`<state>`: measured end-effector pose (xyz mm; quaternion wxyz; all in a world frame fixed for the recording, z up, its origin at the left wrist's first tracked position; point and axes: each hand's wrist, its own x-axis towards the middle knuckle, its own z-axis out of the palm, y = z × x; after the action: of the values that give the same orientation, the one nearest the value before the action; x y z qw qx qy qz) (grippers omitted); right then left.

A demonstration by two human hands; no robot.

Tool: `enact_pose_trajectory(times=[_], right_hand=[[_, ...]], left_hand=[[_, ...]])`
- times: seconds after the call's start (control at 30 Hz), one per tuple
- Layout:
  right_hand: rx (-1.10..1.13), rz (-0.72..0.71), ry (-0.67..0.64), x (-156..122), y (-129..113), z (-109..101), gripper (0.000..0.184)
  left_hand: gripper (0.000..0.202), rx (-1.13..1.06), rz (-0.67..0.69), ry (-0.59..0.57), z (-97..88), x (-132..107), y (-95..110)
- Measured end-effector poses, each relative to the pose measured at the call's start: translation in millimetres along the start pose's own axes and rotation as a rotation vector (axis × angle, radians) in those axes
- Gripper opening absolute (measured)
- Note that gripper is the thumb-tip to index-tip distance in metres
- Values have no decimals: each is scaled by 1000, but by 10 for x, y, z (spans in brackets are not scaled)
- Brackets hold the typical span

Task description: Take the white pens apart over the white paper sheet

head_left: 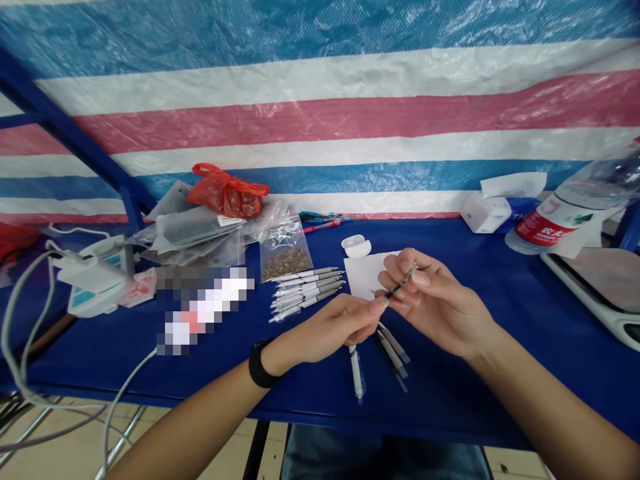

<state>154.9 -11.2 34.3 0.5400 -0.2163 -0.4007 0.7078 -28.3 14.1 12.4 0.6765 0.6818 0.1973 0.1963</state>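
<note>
Above the blue table, a thin dark pen refill (pixel 399 288) stretches at a slant between my hands. My left hand (pixel 345 320) pinches its lower end, and my right hand (pixel 435 293) holds the upper end between thumb and fingers. The tip by my right thumb looks like it carries a small spring, too fine to be sure. Below the hands lie a white pen barrel (pixel 357 377) and several grey-and-clear pen parts (pixel 393 350). A row of white-and-grey pens (pixel 305 291) lies to the left. Behind my fingers is a white paper sheet (pixel 363 270).
A white earbud case (pixel 356 246) sits near the paper. Further left are a bag of brown bits (pixel 287 260), a red plastic bag (pixel 230 192) and white cables (pixel 25 313). At right stand a large bottle (pixel 560 217), a tissue pack (pixel 493 212) and a scale (pixel 600 287).
</note>
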Motion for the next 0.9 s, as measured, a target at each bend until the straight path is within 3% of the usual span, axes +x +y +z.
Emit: enact_pose_trajectory(times=[0.37, 0.6, 0.73, 0.83, 0.9], right_hand=[[-176, -66, 68, 1, 66, -59, 15], [-460, -90, 124, 45, 56, -92, 22], [-884, 58, 65, 43, -96, -213, 28], [-1243, 262, -32, 1, -201, -309, 29], [-1364, 407, -105, -36, -234, -334, 28]], left_hand=[[63, -92, 2, 6, -7, 2, -29], [61, -236, 7, 27, -20, 15, -49], [61, -301, 26, 26, -52, 23, -41], [61, -318, 45, 37, -76, 27, -46], [61, -335, 53, 38, -86, 29, -51]])
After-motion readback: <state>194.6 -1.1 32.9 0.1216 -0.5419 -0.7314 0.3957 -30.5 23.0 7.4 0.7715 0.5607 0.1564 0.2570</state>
